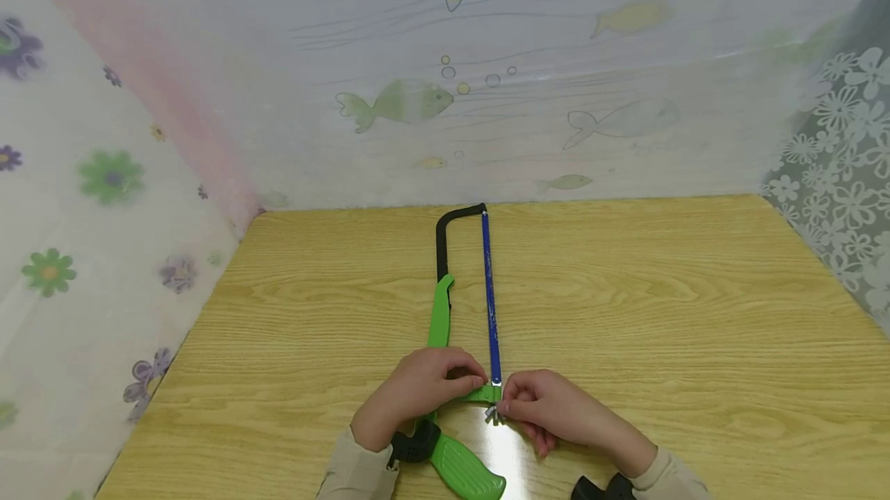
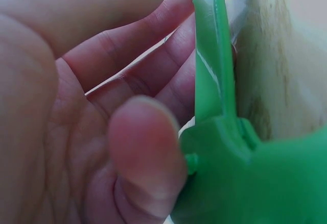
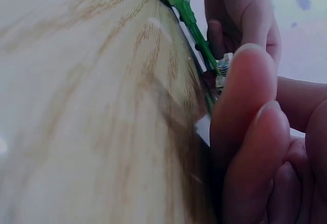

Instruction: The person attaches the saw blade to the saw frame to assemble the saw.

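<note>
A hacksaw lies on its side on the table, with a green handle (image 1: 467,469), a black front frame (image 1: 442,245) and a blue blade (image 1: 490,291). My left hand (image 1: 424,388) reaches over the green frame and holds its short lower arm (image 1: 478,394) by the blade's near end. In the left wrist view, fingers (image 2: 127,55) lie along that green arm (image 2: 209,71). At the outer end of the arm, my right hand (image 1: 556,407) pinches the silver wing nut (image 1: 494,415) between thumb and index finger. Fingertips partly cover the wing nut (image 3: 221,73) in the right wrist view.
The wood-grain table (image 1: 660,291) extends to both sides of the saw. Behind it hangs a pale curtain (image 1: 514,137) printed with fish, and a flowered curtain (image 1: 111,253) stands on the left. Black wrist devices (image 1: 416,442) sit on both wrists.
</note>
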`<act>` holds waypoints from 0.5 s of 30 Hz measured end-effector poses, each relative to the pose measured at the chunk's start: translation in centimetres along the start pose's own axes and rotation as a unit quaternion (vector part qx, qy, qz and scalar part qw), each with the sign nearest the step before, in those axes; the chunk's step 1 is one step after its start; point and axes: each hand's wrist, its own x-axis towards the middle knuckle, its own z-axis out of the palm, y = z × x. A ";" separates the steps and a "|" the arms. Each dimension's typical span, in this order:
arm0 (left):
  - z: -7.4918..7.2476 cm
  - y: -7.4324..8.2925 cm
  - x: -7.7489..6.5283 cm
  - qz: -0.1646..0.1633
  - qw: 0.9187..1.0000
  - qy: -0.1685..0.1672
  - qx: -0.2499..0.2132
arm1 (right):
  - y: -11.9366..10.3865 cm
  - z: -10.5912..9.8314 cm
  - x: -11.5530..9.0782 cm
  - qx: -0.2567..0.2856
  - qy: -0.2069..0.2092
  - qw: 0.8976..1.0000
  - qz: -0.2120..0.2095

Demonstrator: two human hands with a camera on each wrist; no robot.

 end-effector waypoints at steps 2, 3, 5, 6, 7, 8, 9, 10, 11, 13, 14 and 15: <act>0.0 0.0 0.0 0.001 1.000 0.000 0.001 | 0.0 0.0 0.0 -0.001 -0.001 1.000 0.000; 0.0 0.0 0.0 0.001 1.000 0.000 0.002 | 0.0 0.0 0.0 0.000 -0.002 1.000 0.000; 0.0 0.0 0.0 0.001 1.000 0.000 0.004 | -0.1 0.0 -0.1 0.001 -0.004 1.000 0.000; 0.0 0.0 0.0 0.001 1.000 0.000 0.005 | -0.1 0.0 -0.1 0.002 -0.005 1.000 -0.001; 0.0 0.0 0.0 0.000 1.000 -0.001 0.006 | -0.1 0.0 -0.1 0.003 -0.007 1.000 -0.001; 0.0 0.0 0.0 0.000 1.000 -0.001 0.007 | -0.1 -0.1 -0.1 0.003 -0.008 1.000 -0.002; 0.0 0.0 0.0 0.000 1.000 -0.001 0.007 | -0.1 -0.1 -0.1 0.003 -0.009 1.000 -0.002; 0.0 0.0 0.0 0.000 1.000 -0.001 0.009 | -0.1 -0.1 -0.1 0.003 -0.010 1.000 -0.001; 0.0 0.0 0.0 0.000 1.000 -0.002 0.010 | -0.2 -0.1 -0.1 0.001 -0.010 1.000 -0.001; 0.0 0.1 0.0 0.000 1.000 -0.002 0.013 | -0.2 -0.1 -0.1 -0.002 -0.011 1.000 0.001; 0.0 0.1 0.0 -0.001 1.000 -0.002 0.014 | -0.2 -0.1 -0.1 -0.003 -0.011 1.000 0.001; -0.1 0.1 0.0 -0.001 1.000 -0.002 0.015 | -0.2 -0.1 -0.1 -0.005 -0.012 1.000 0.002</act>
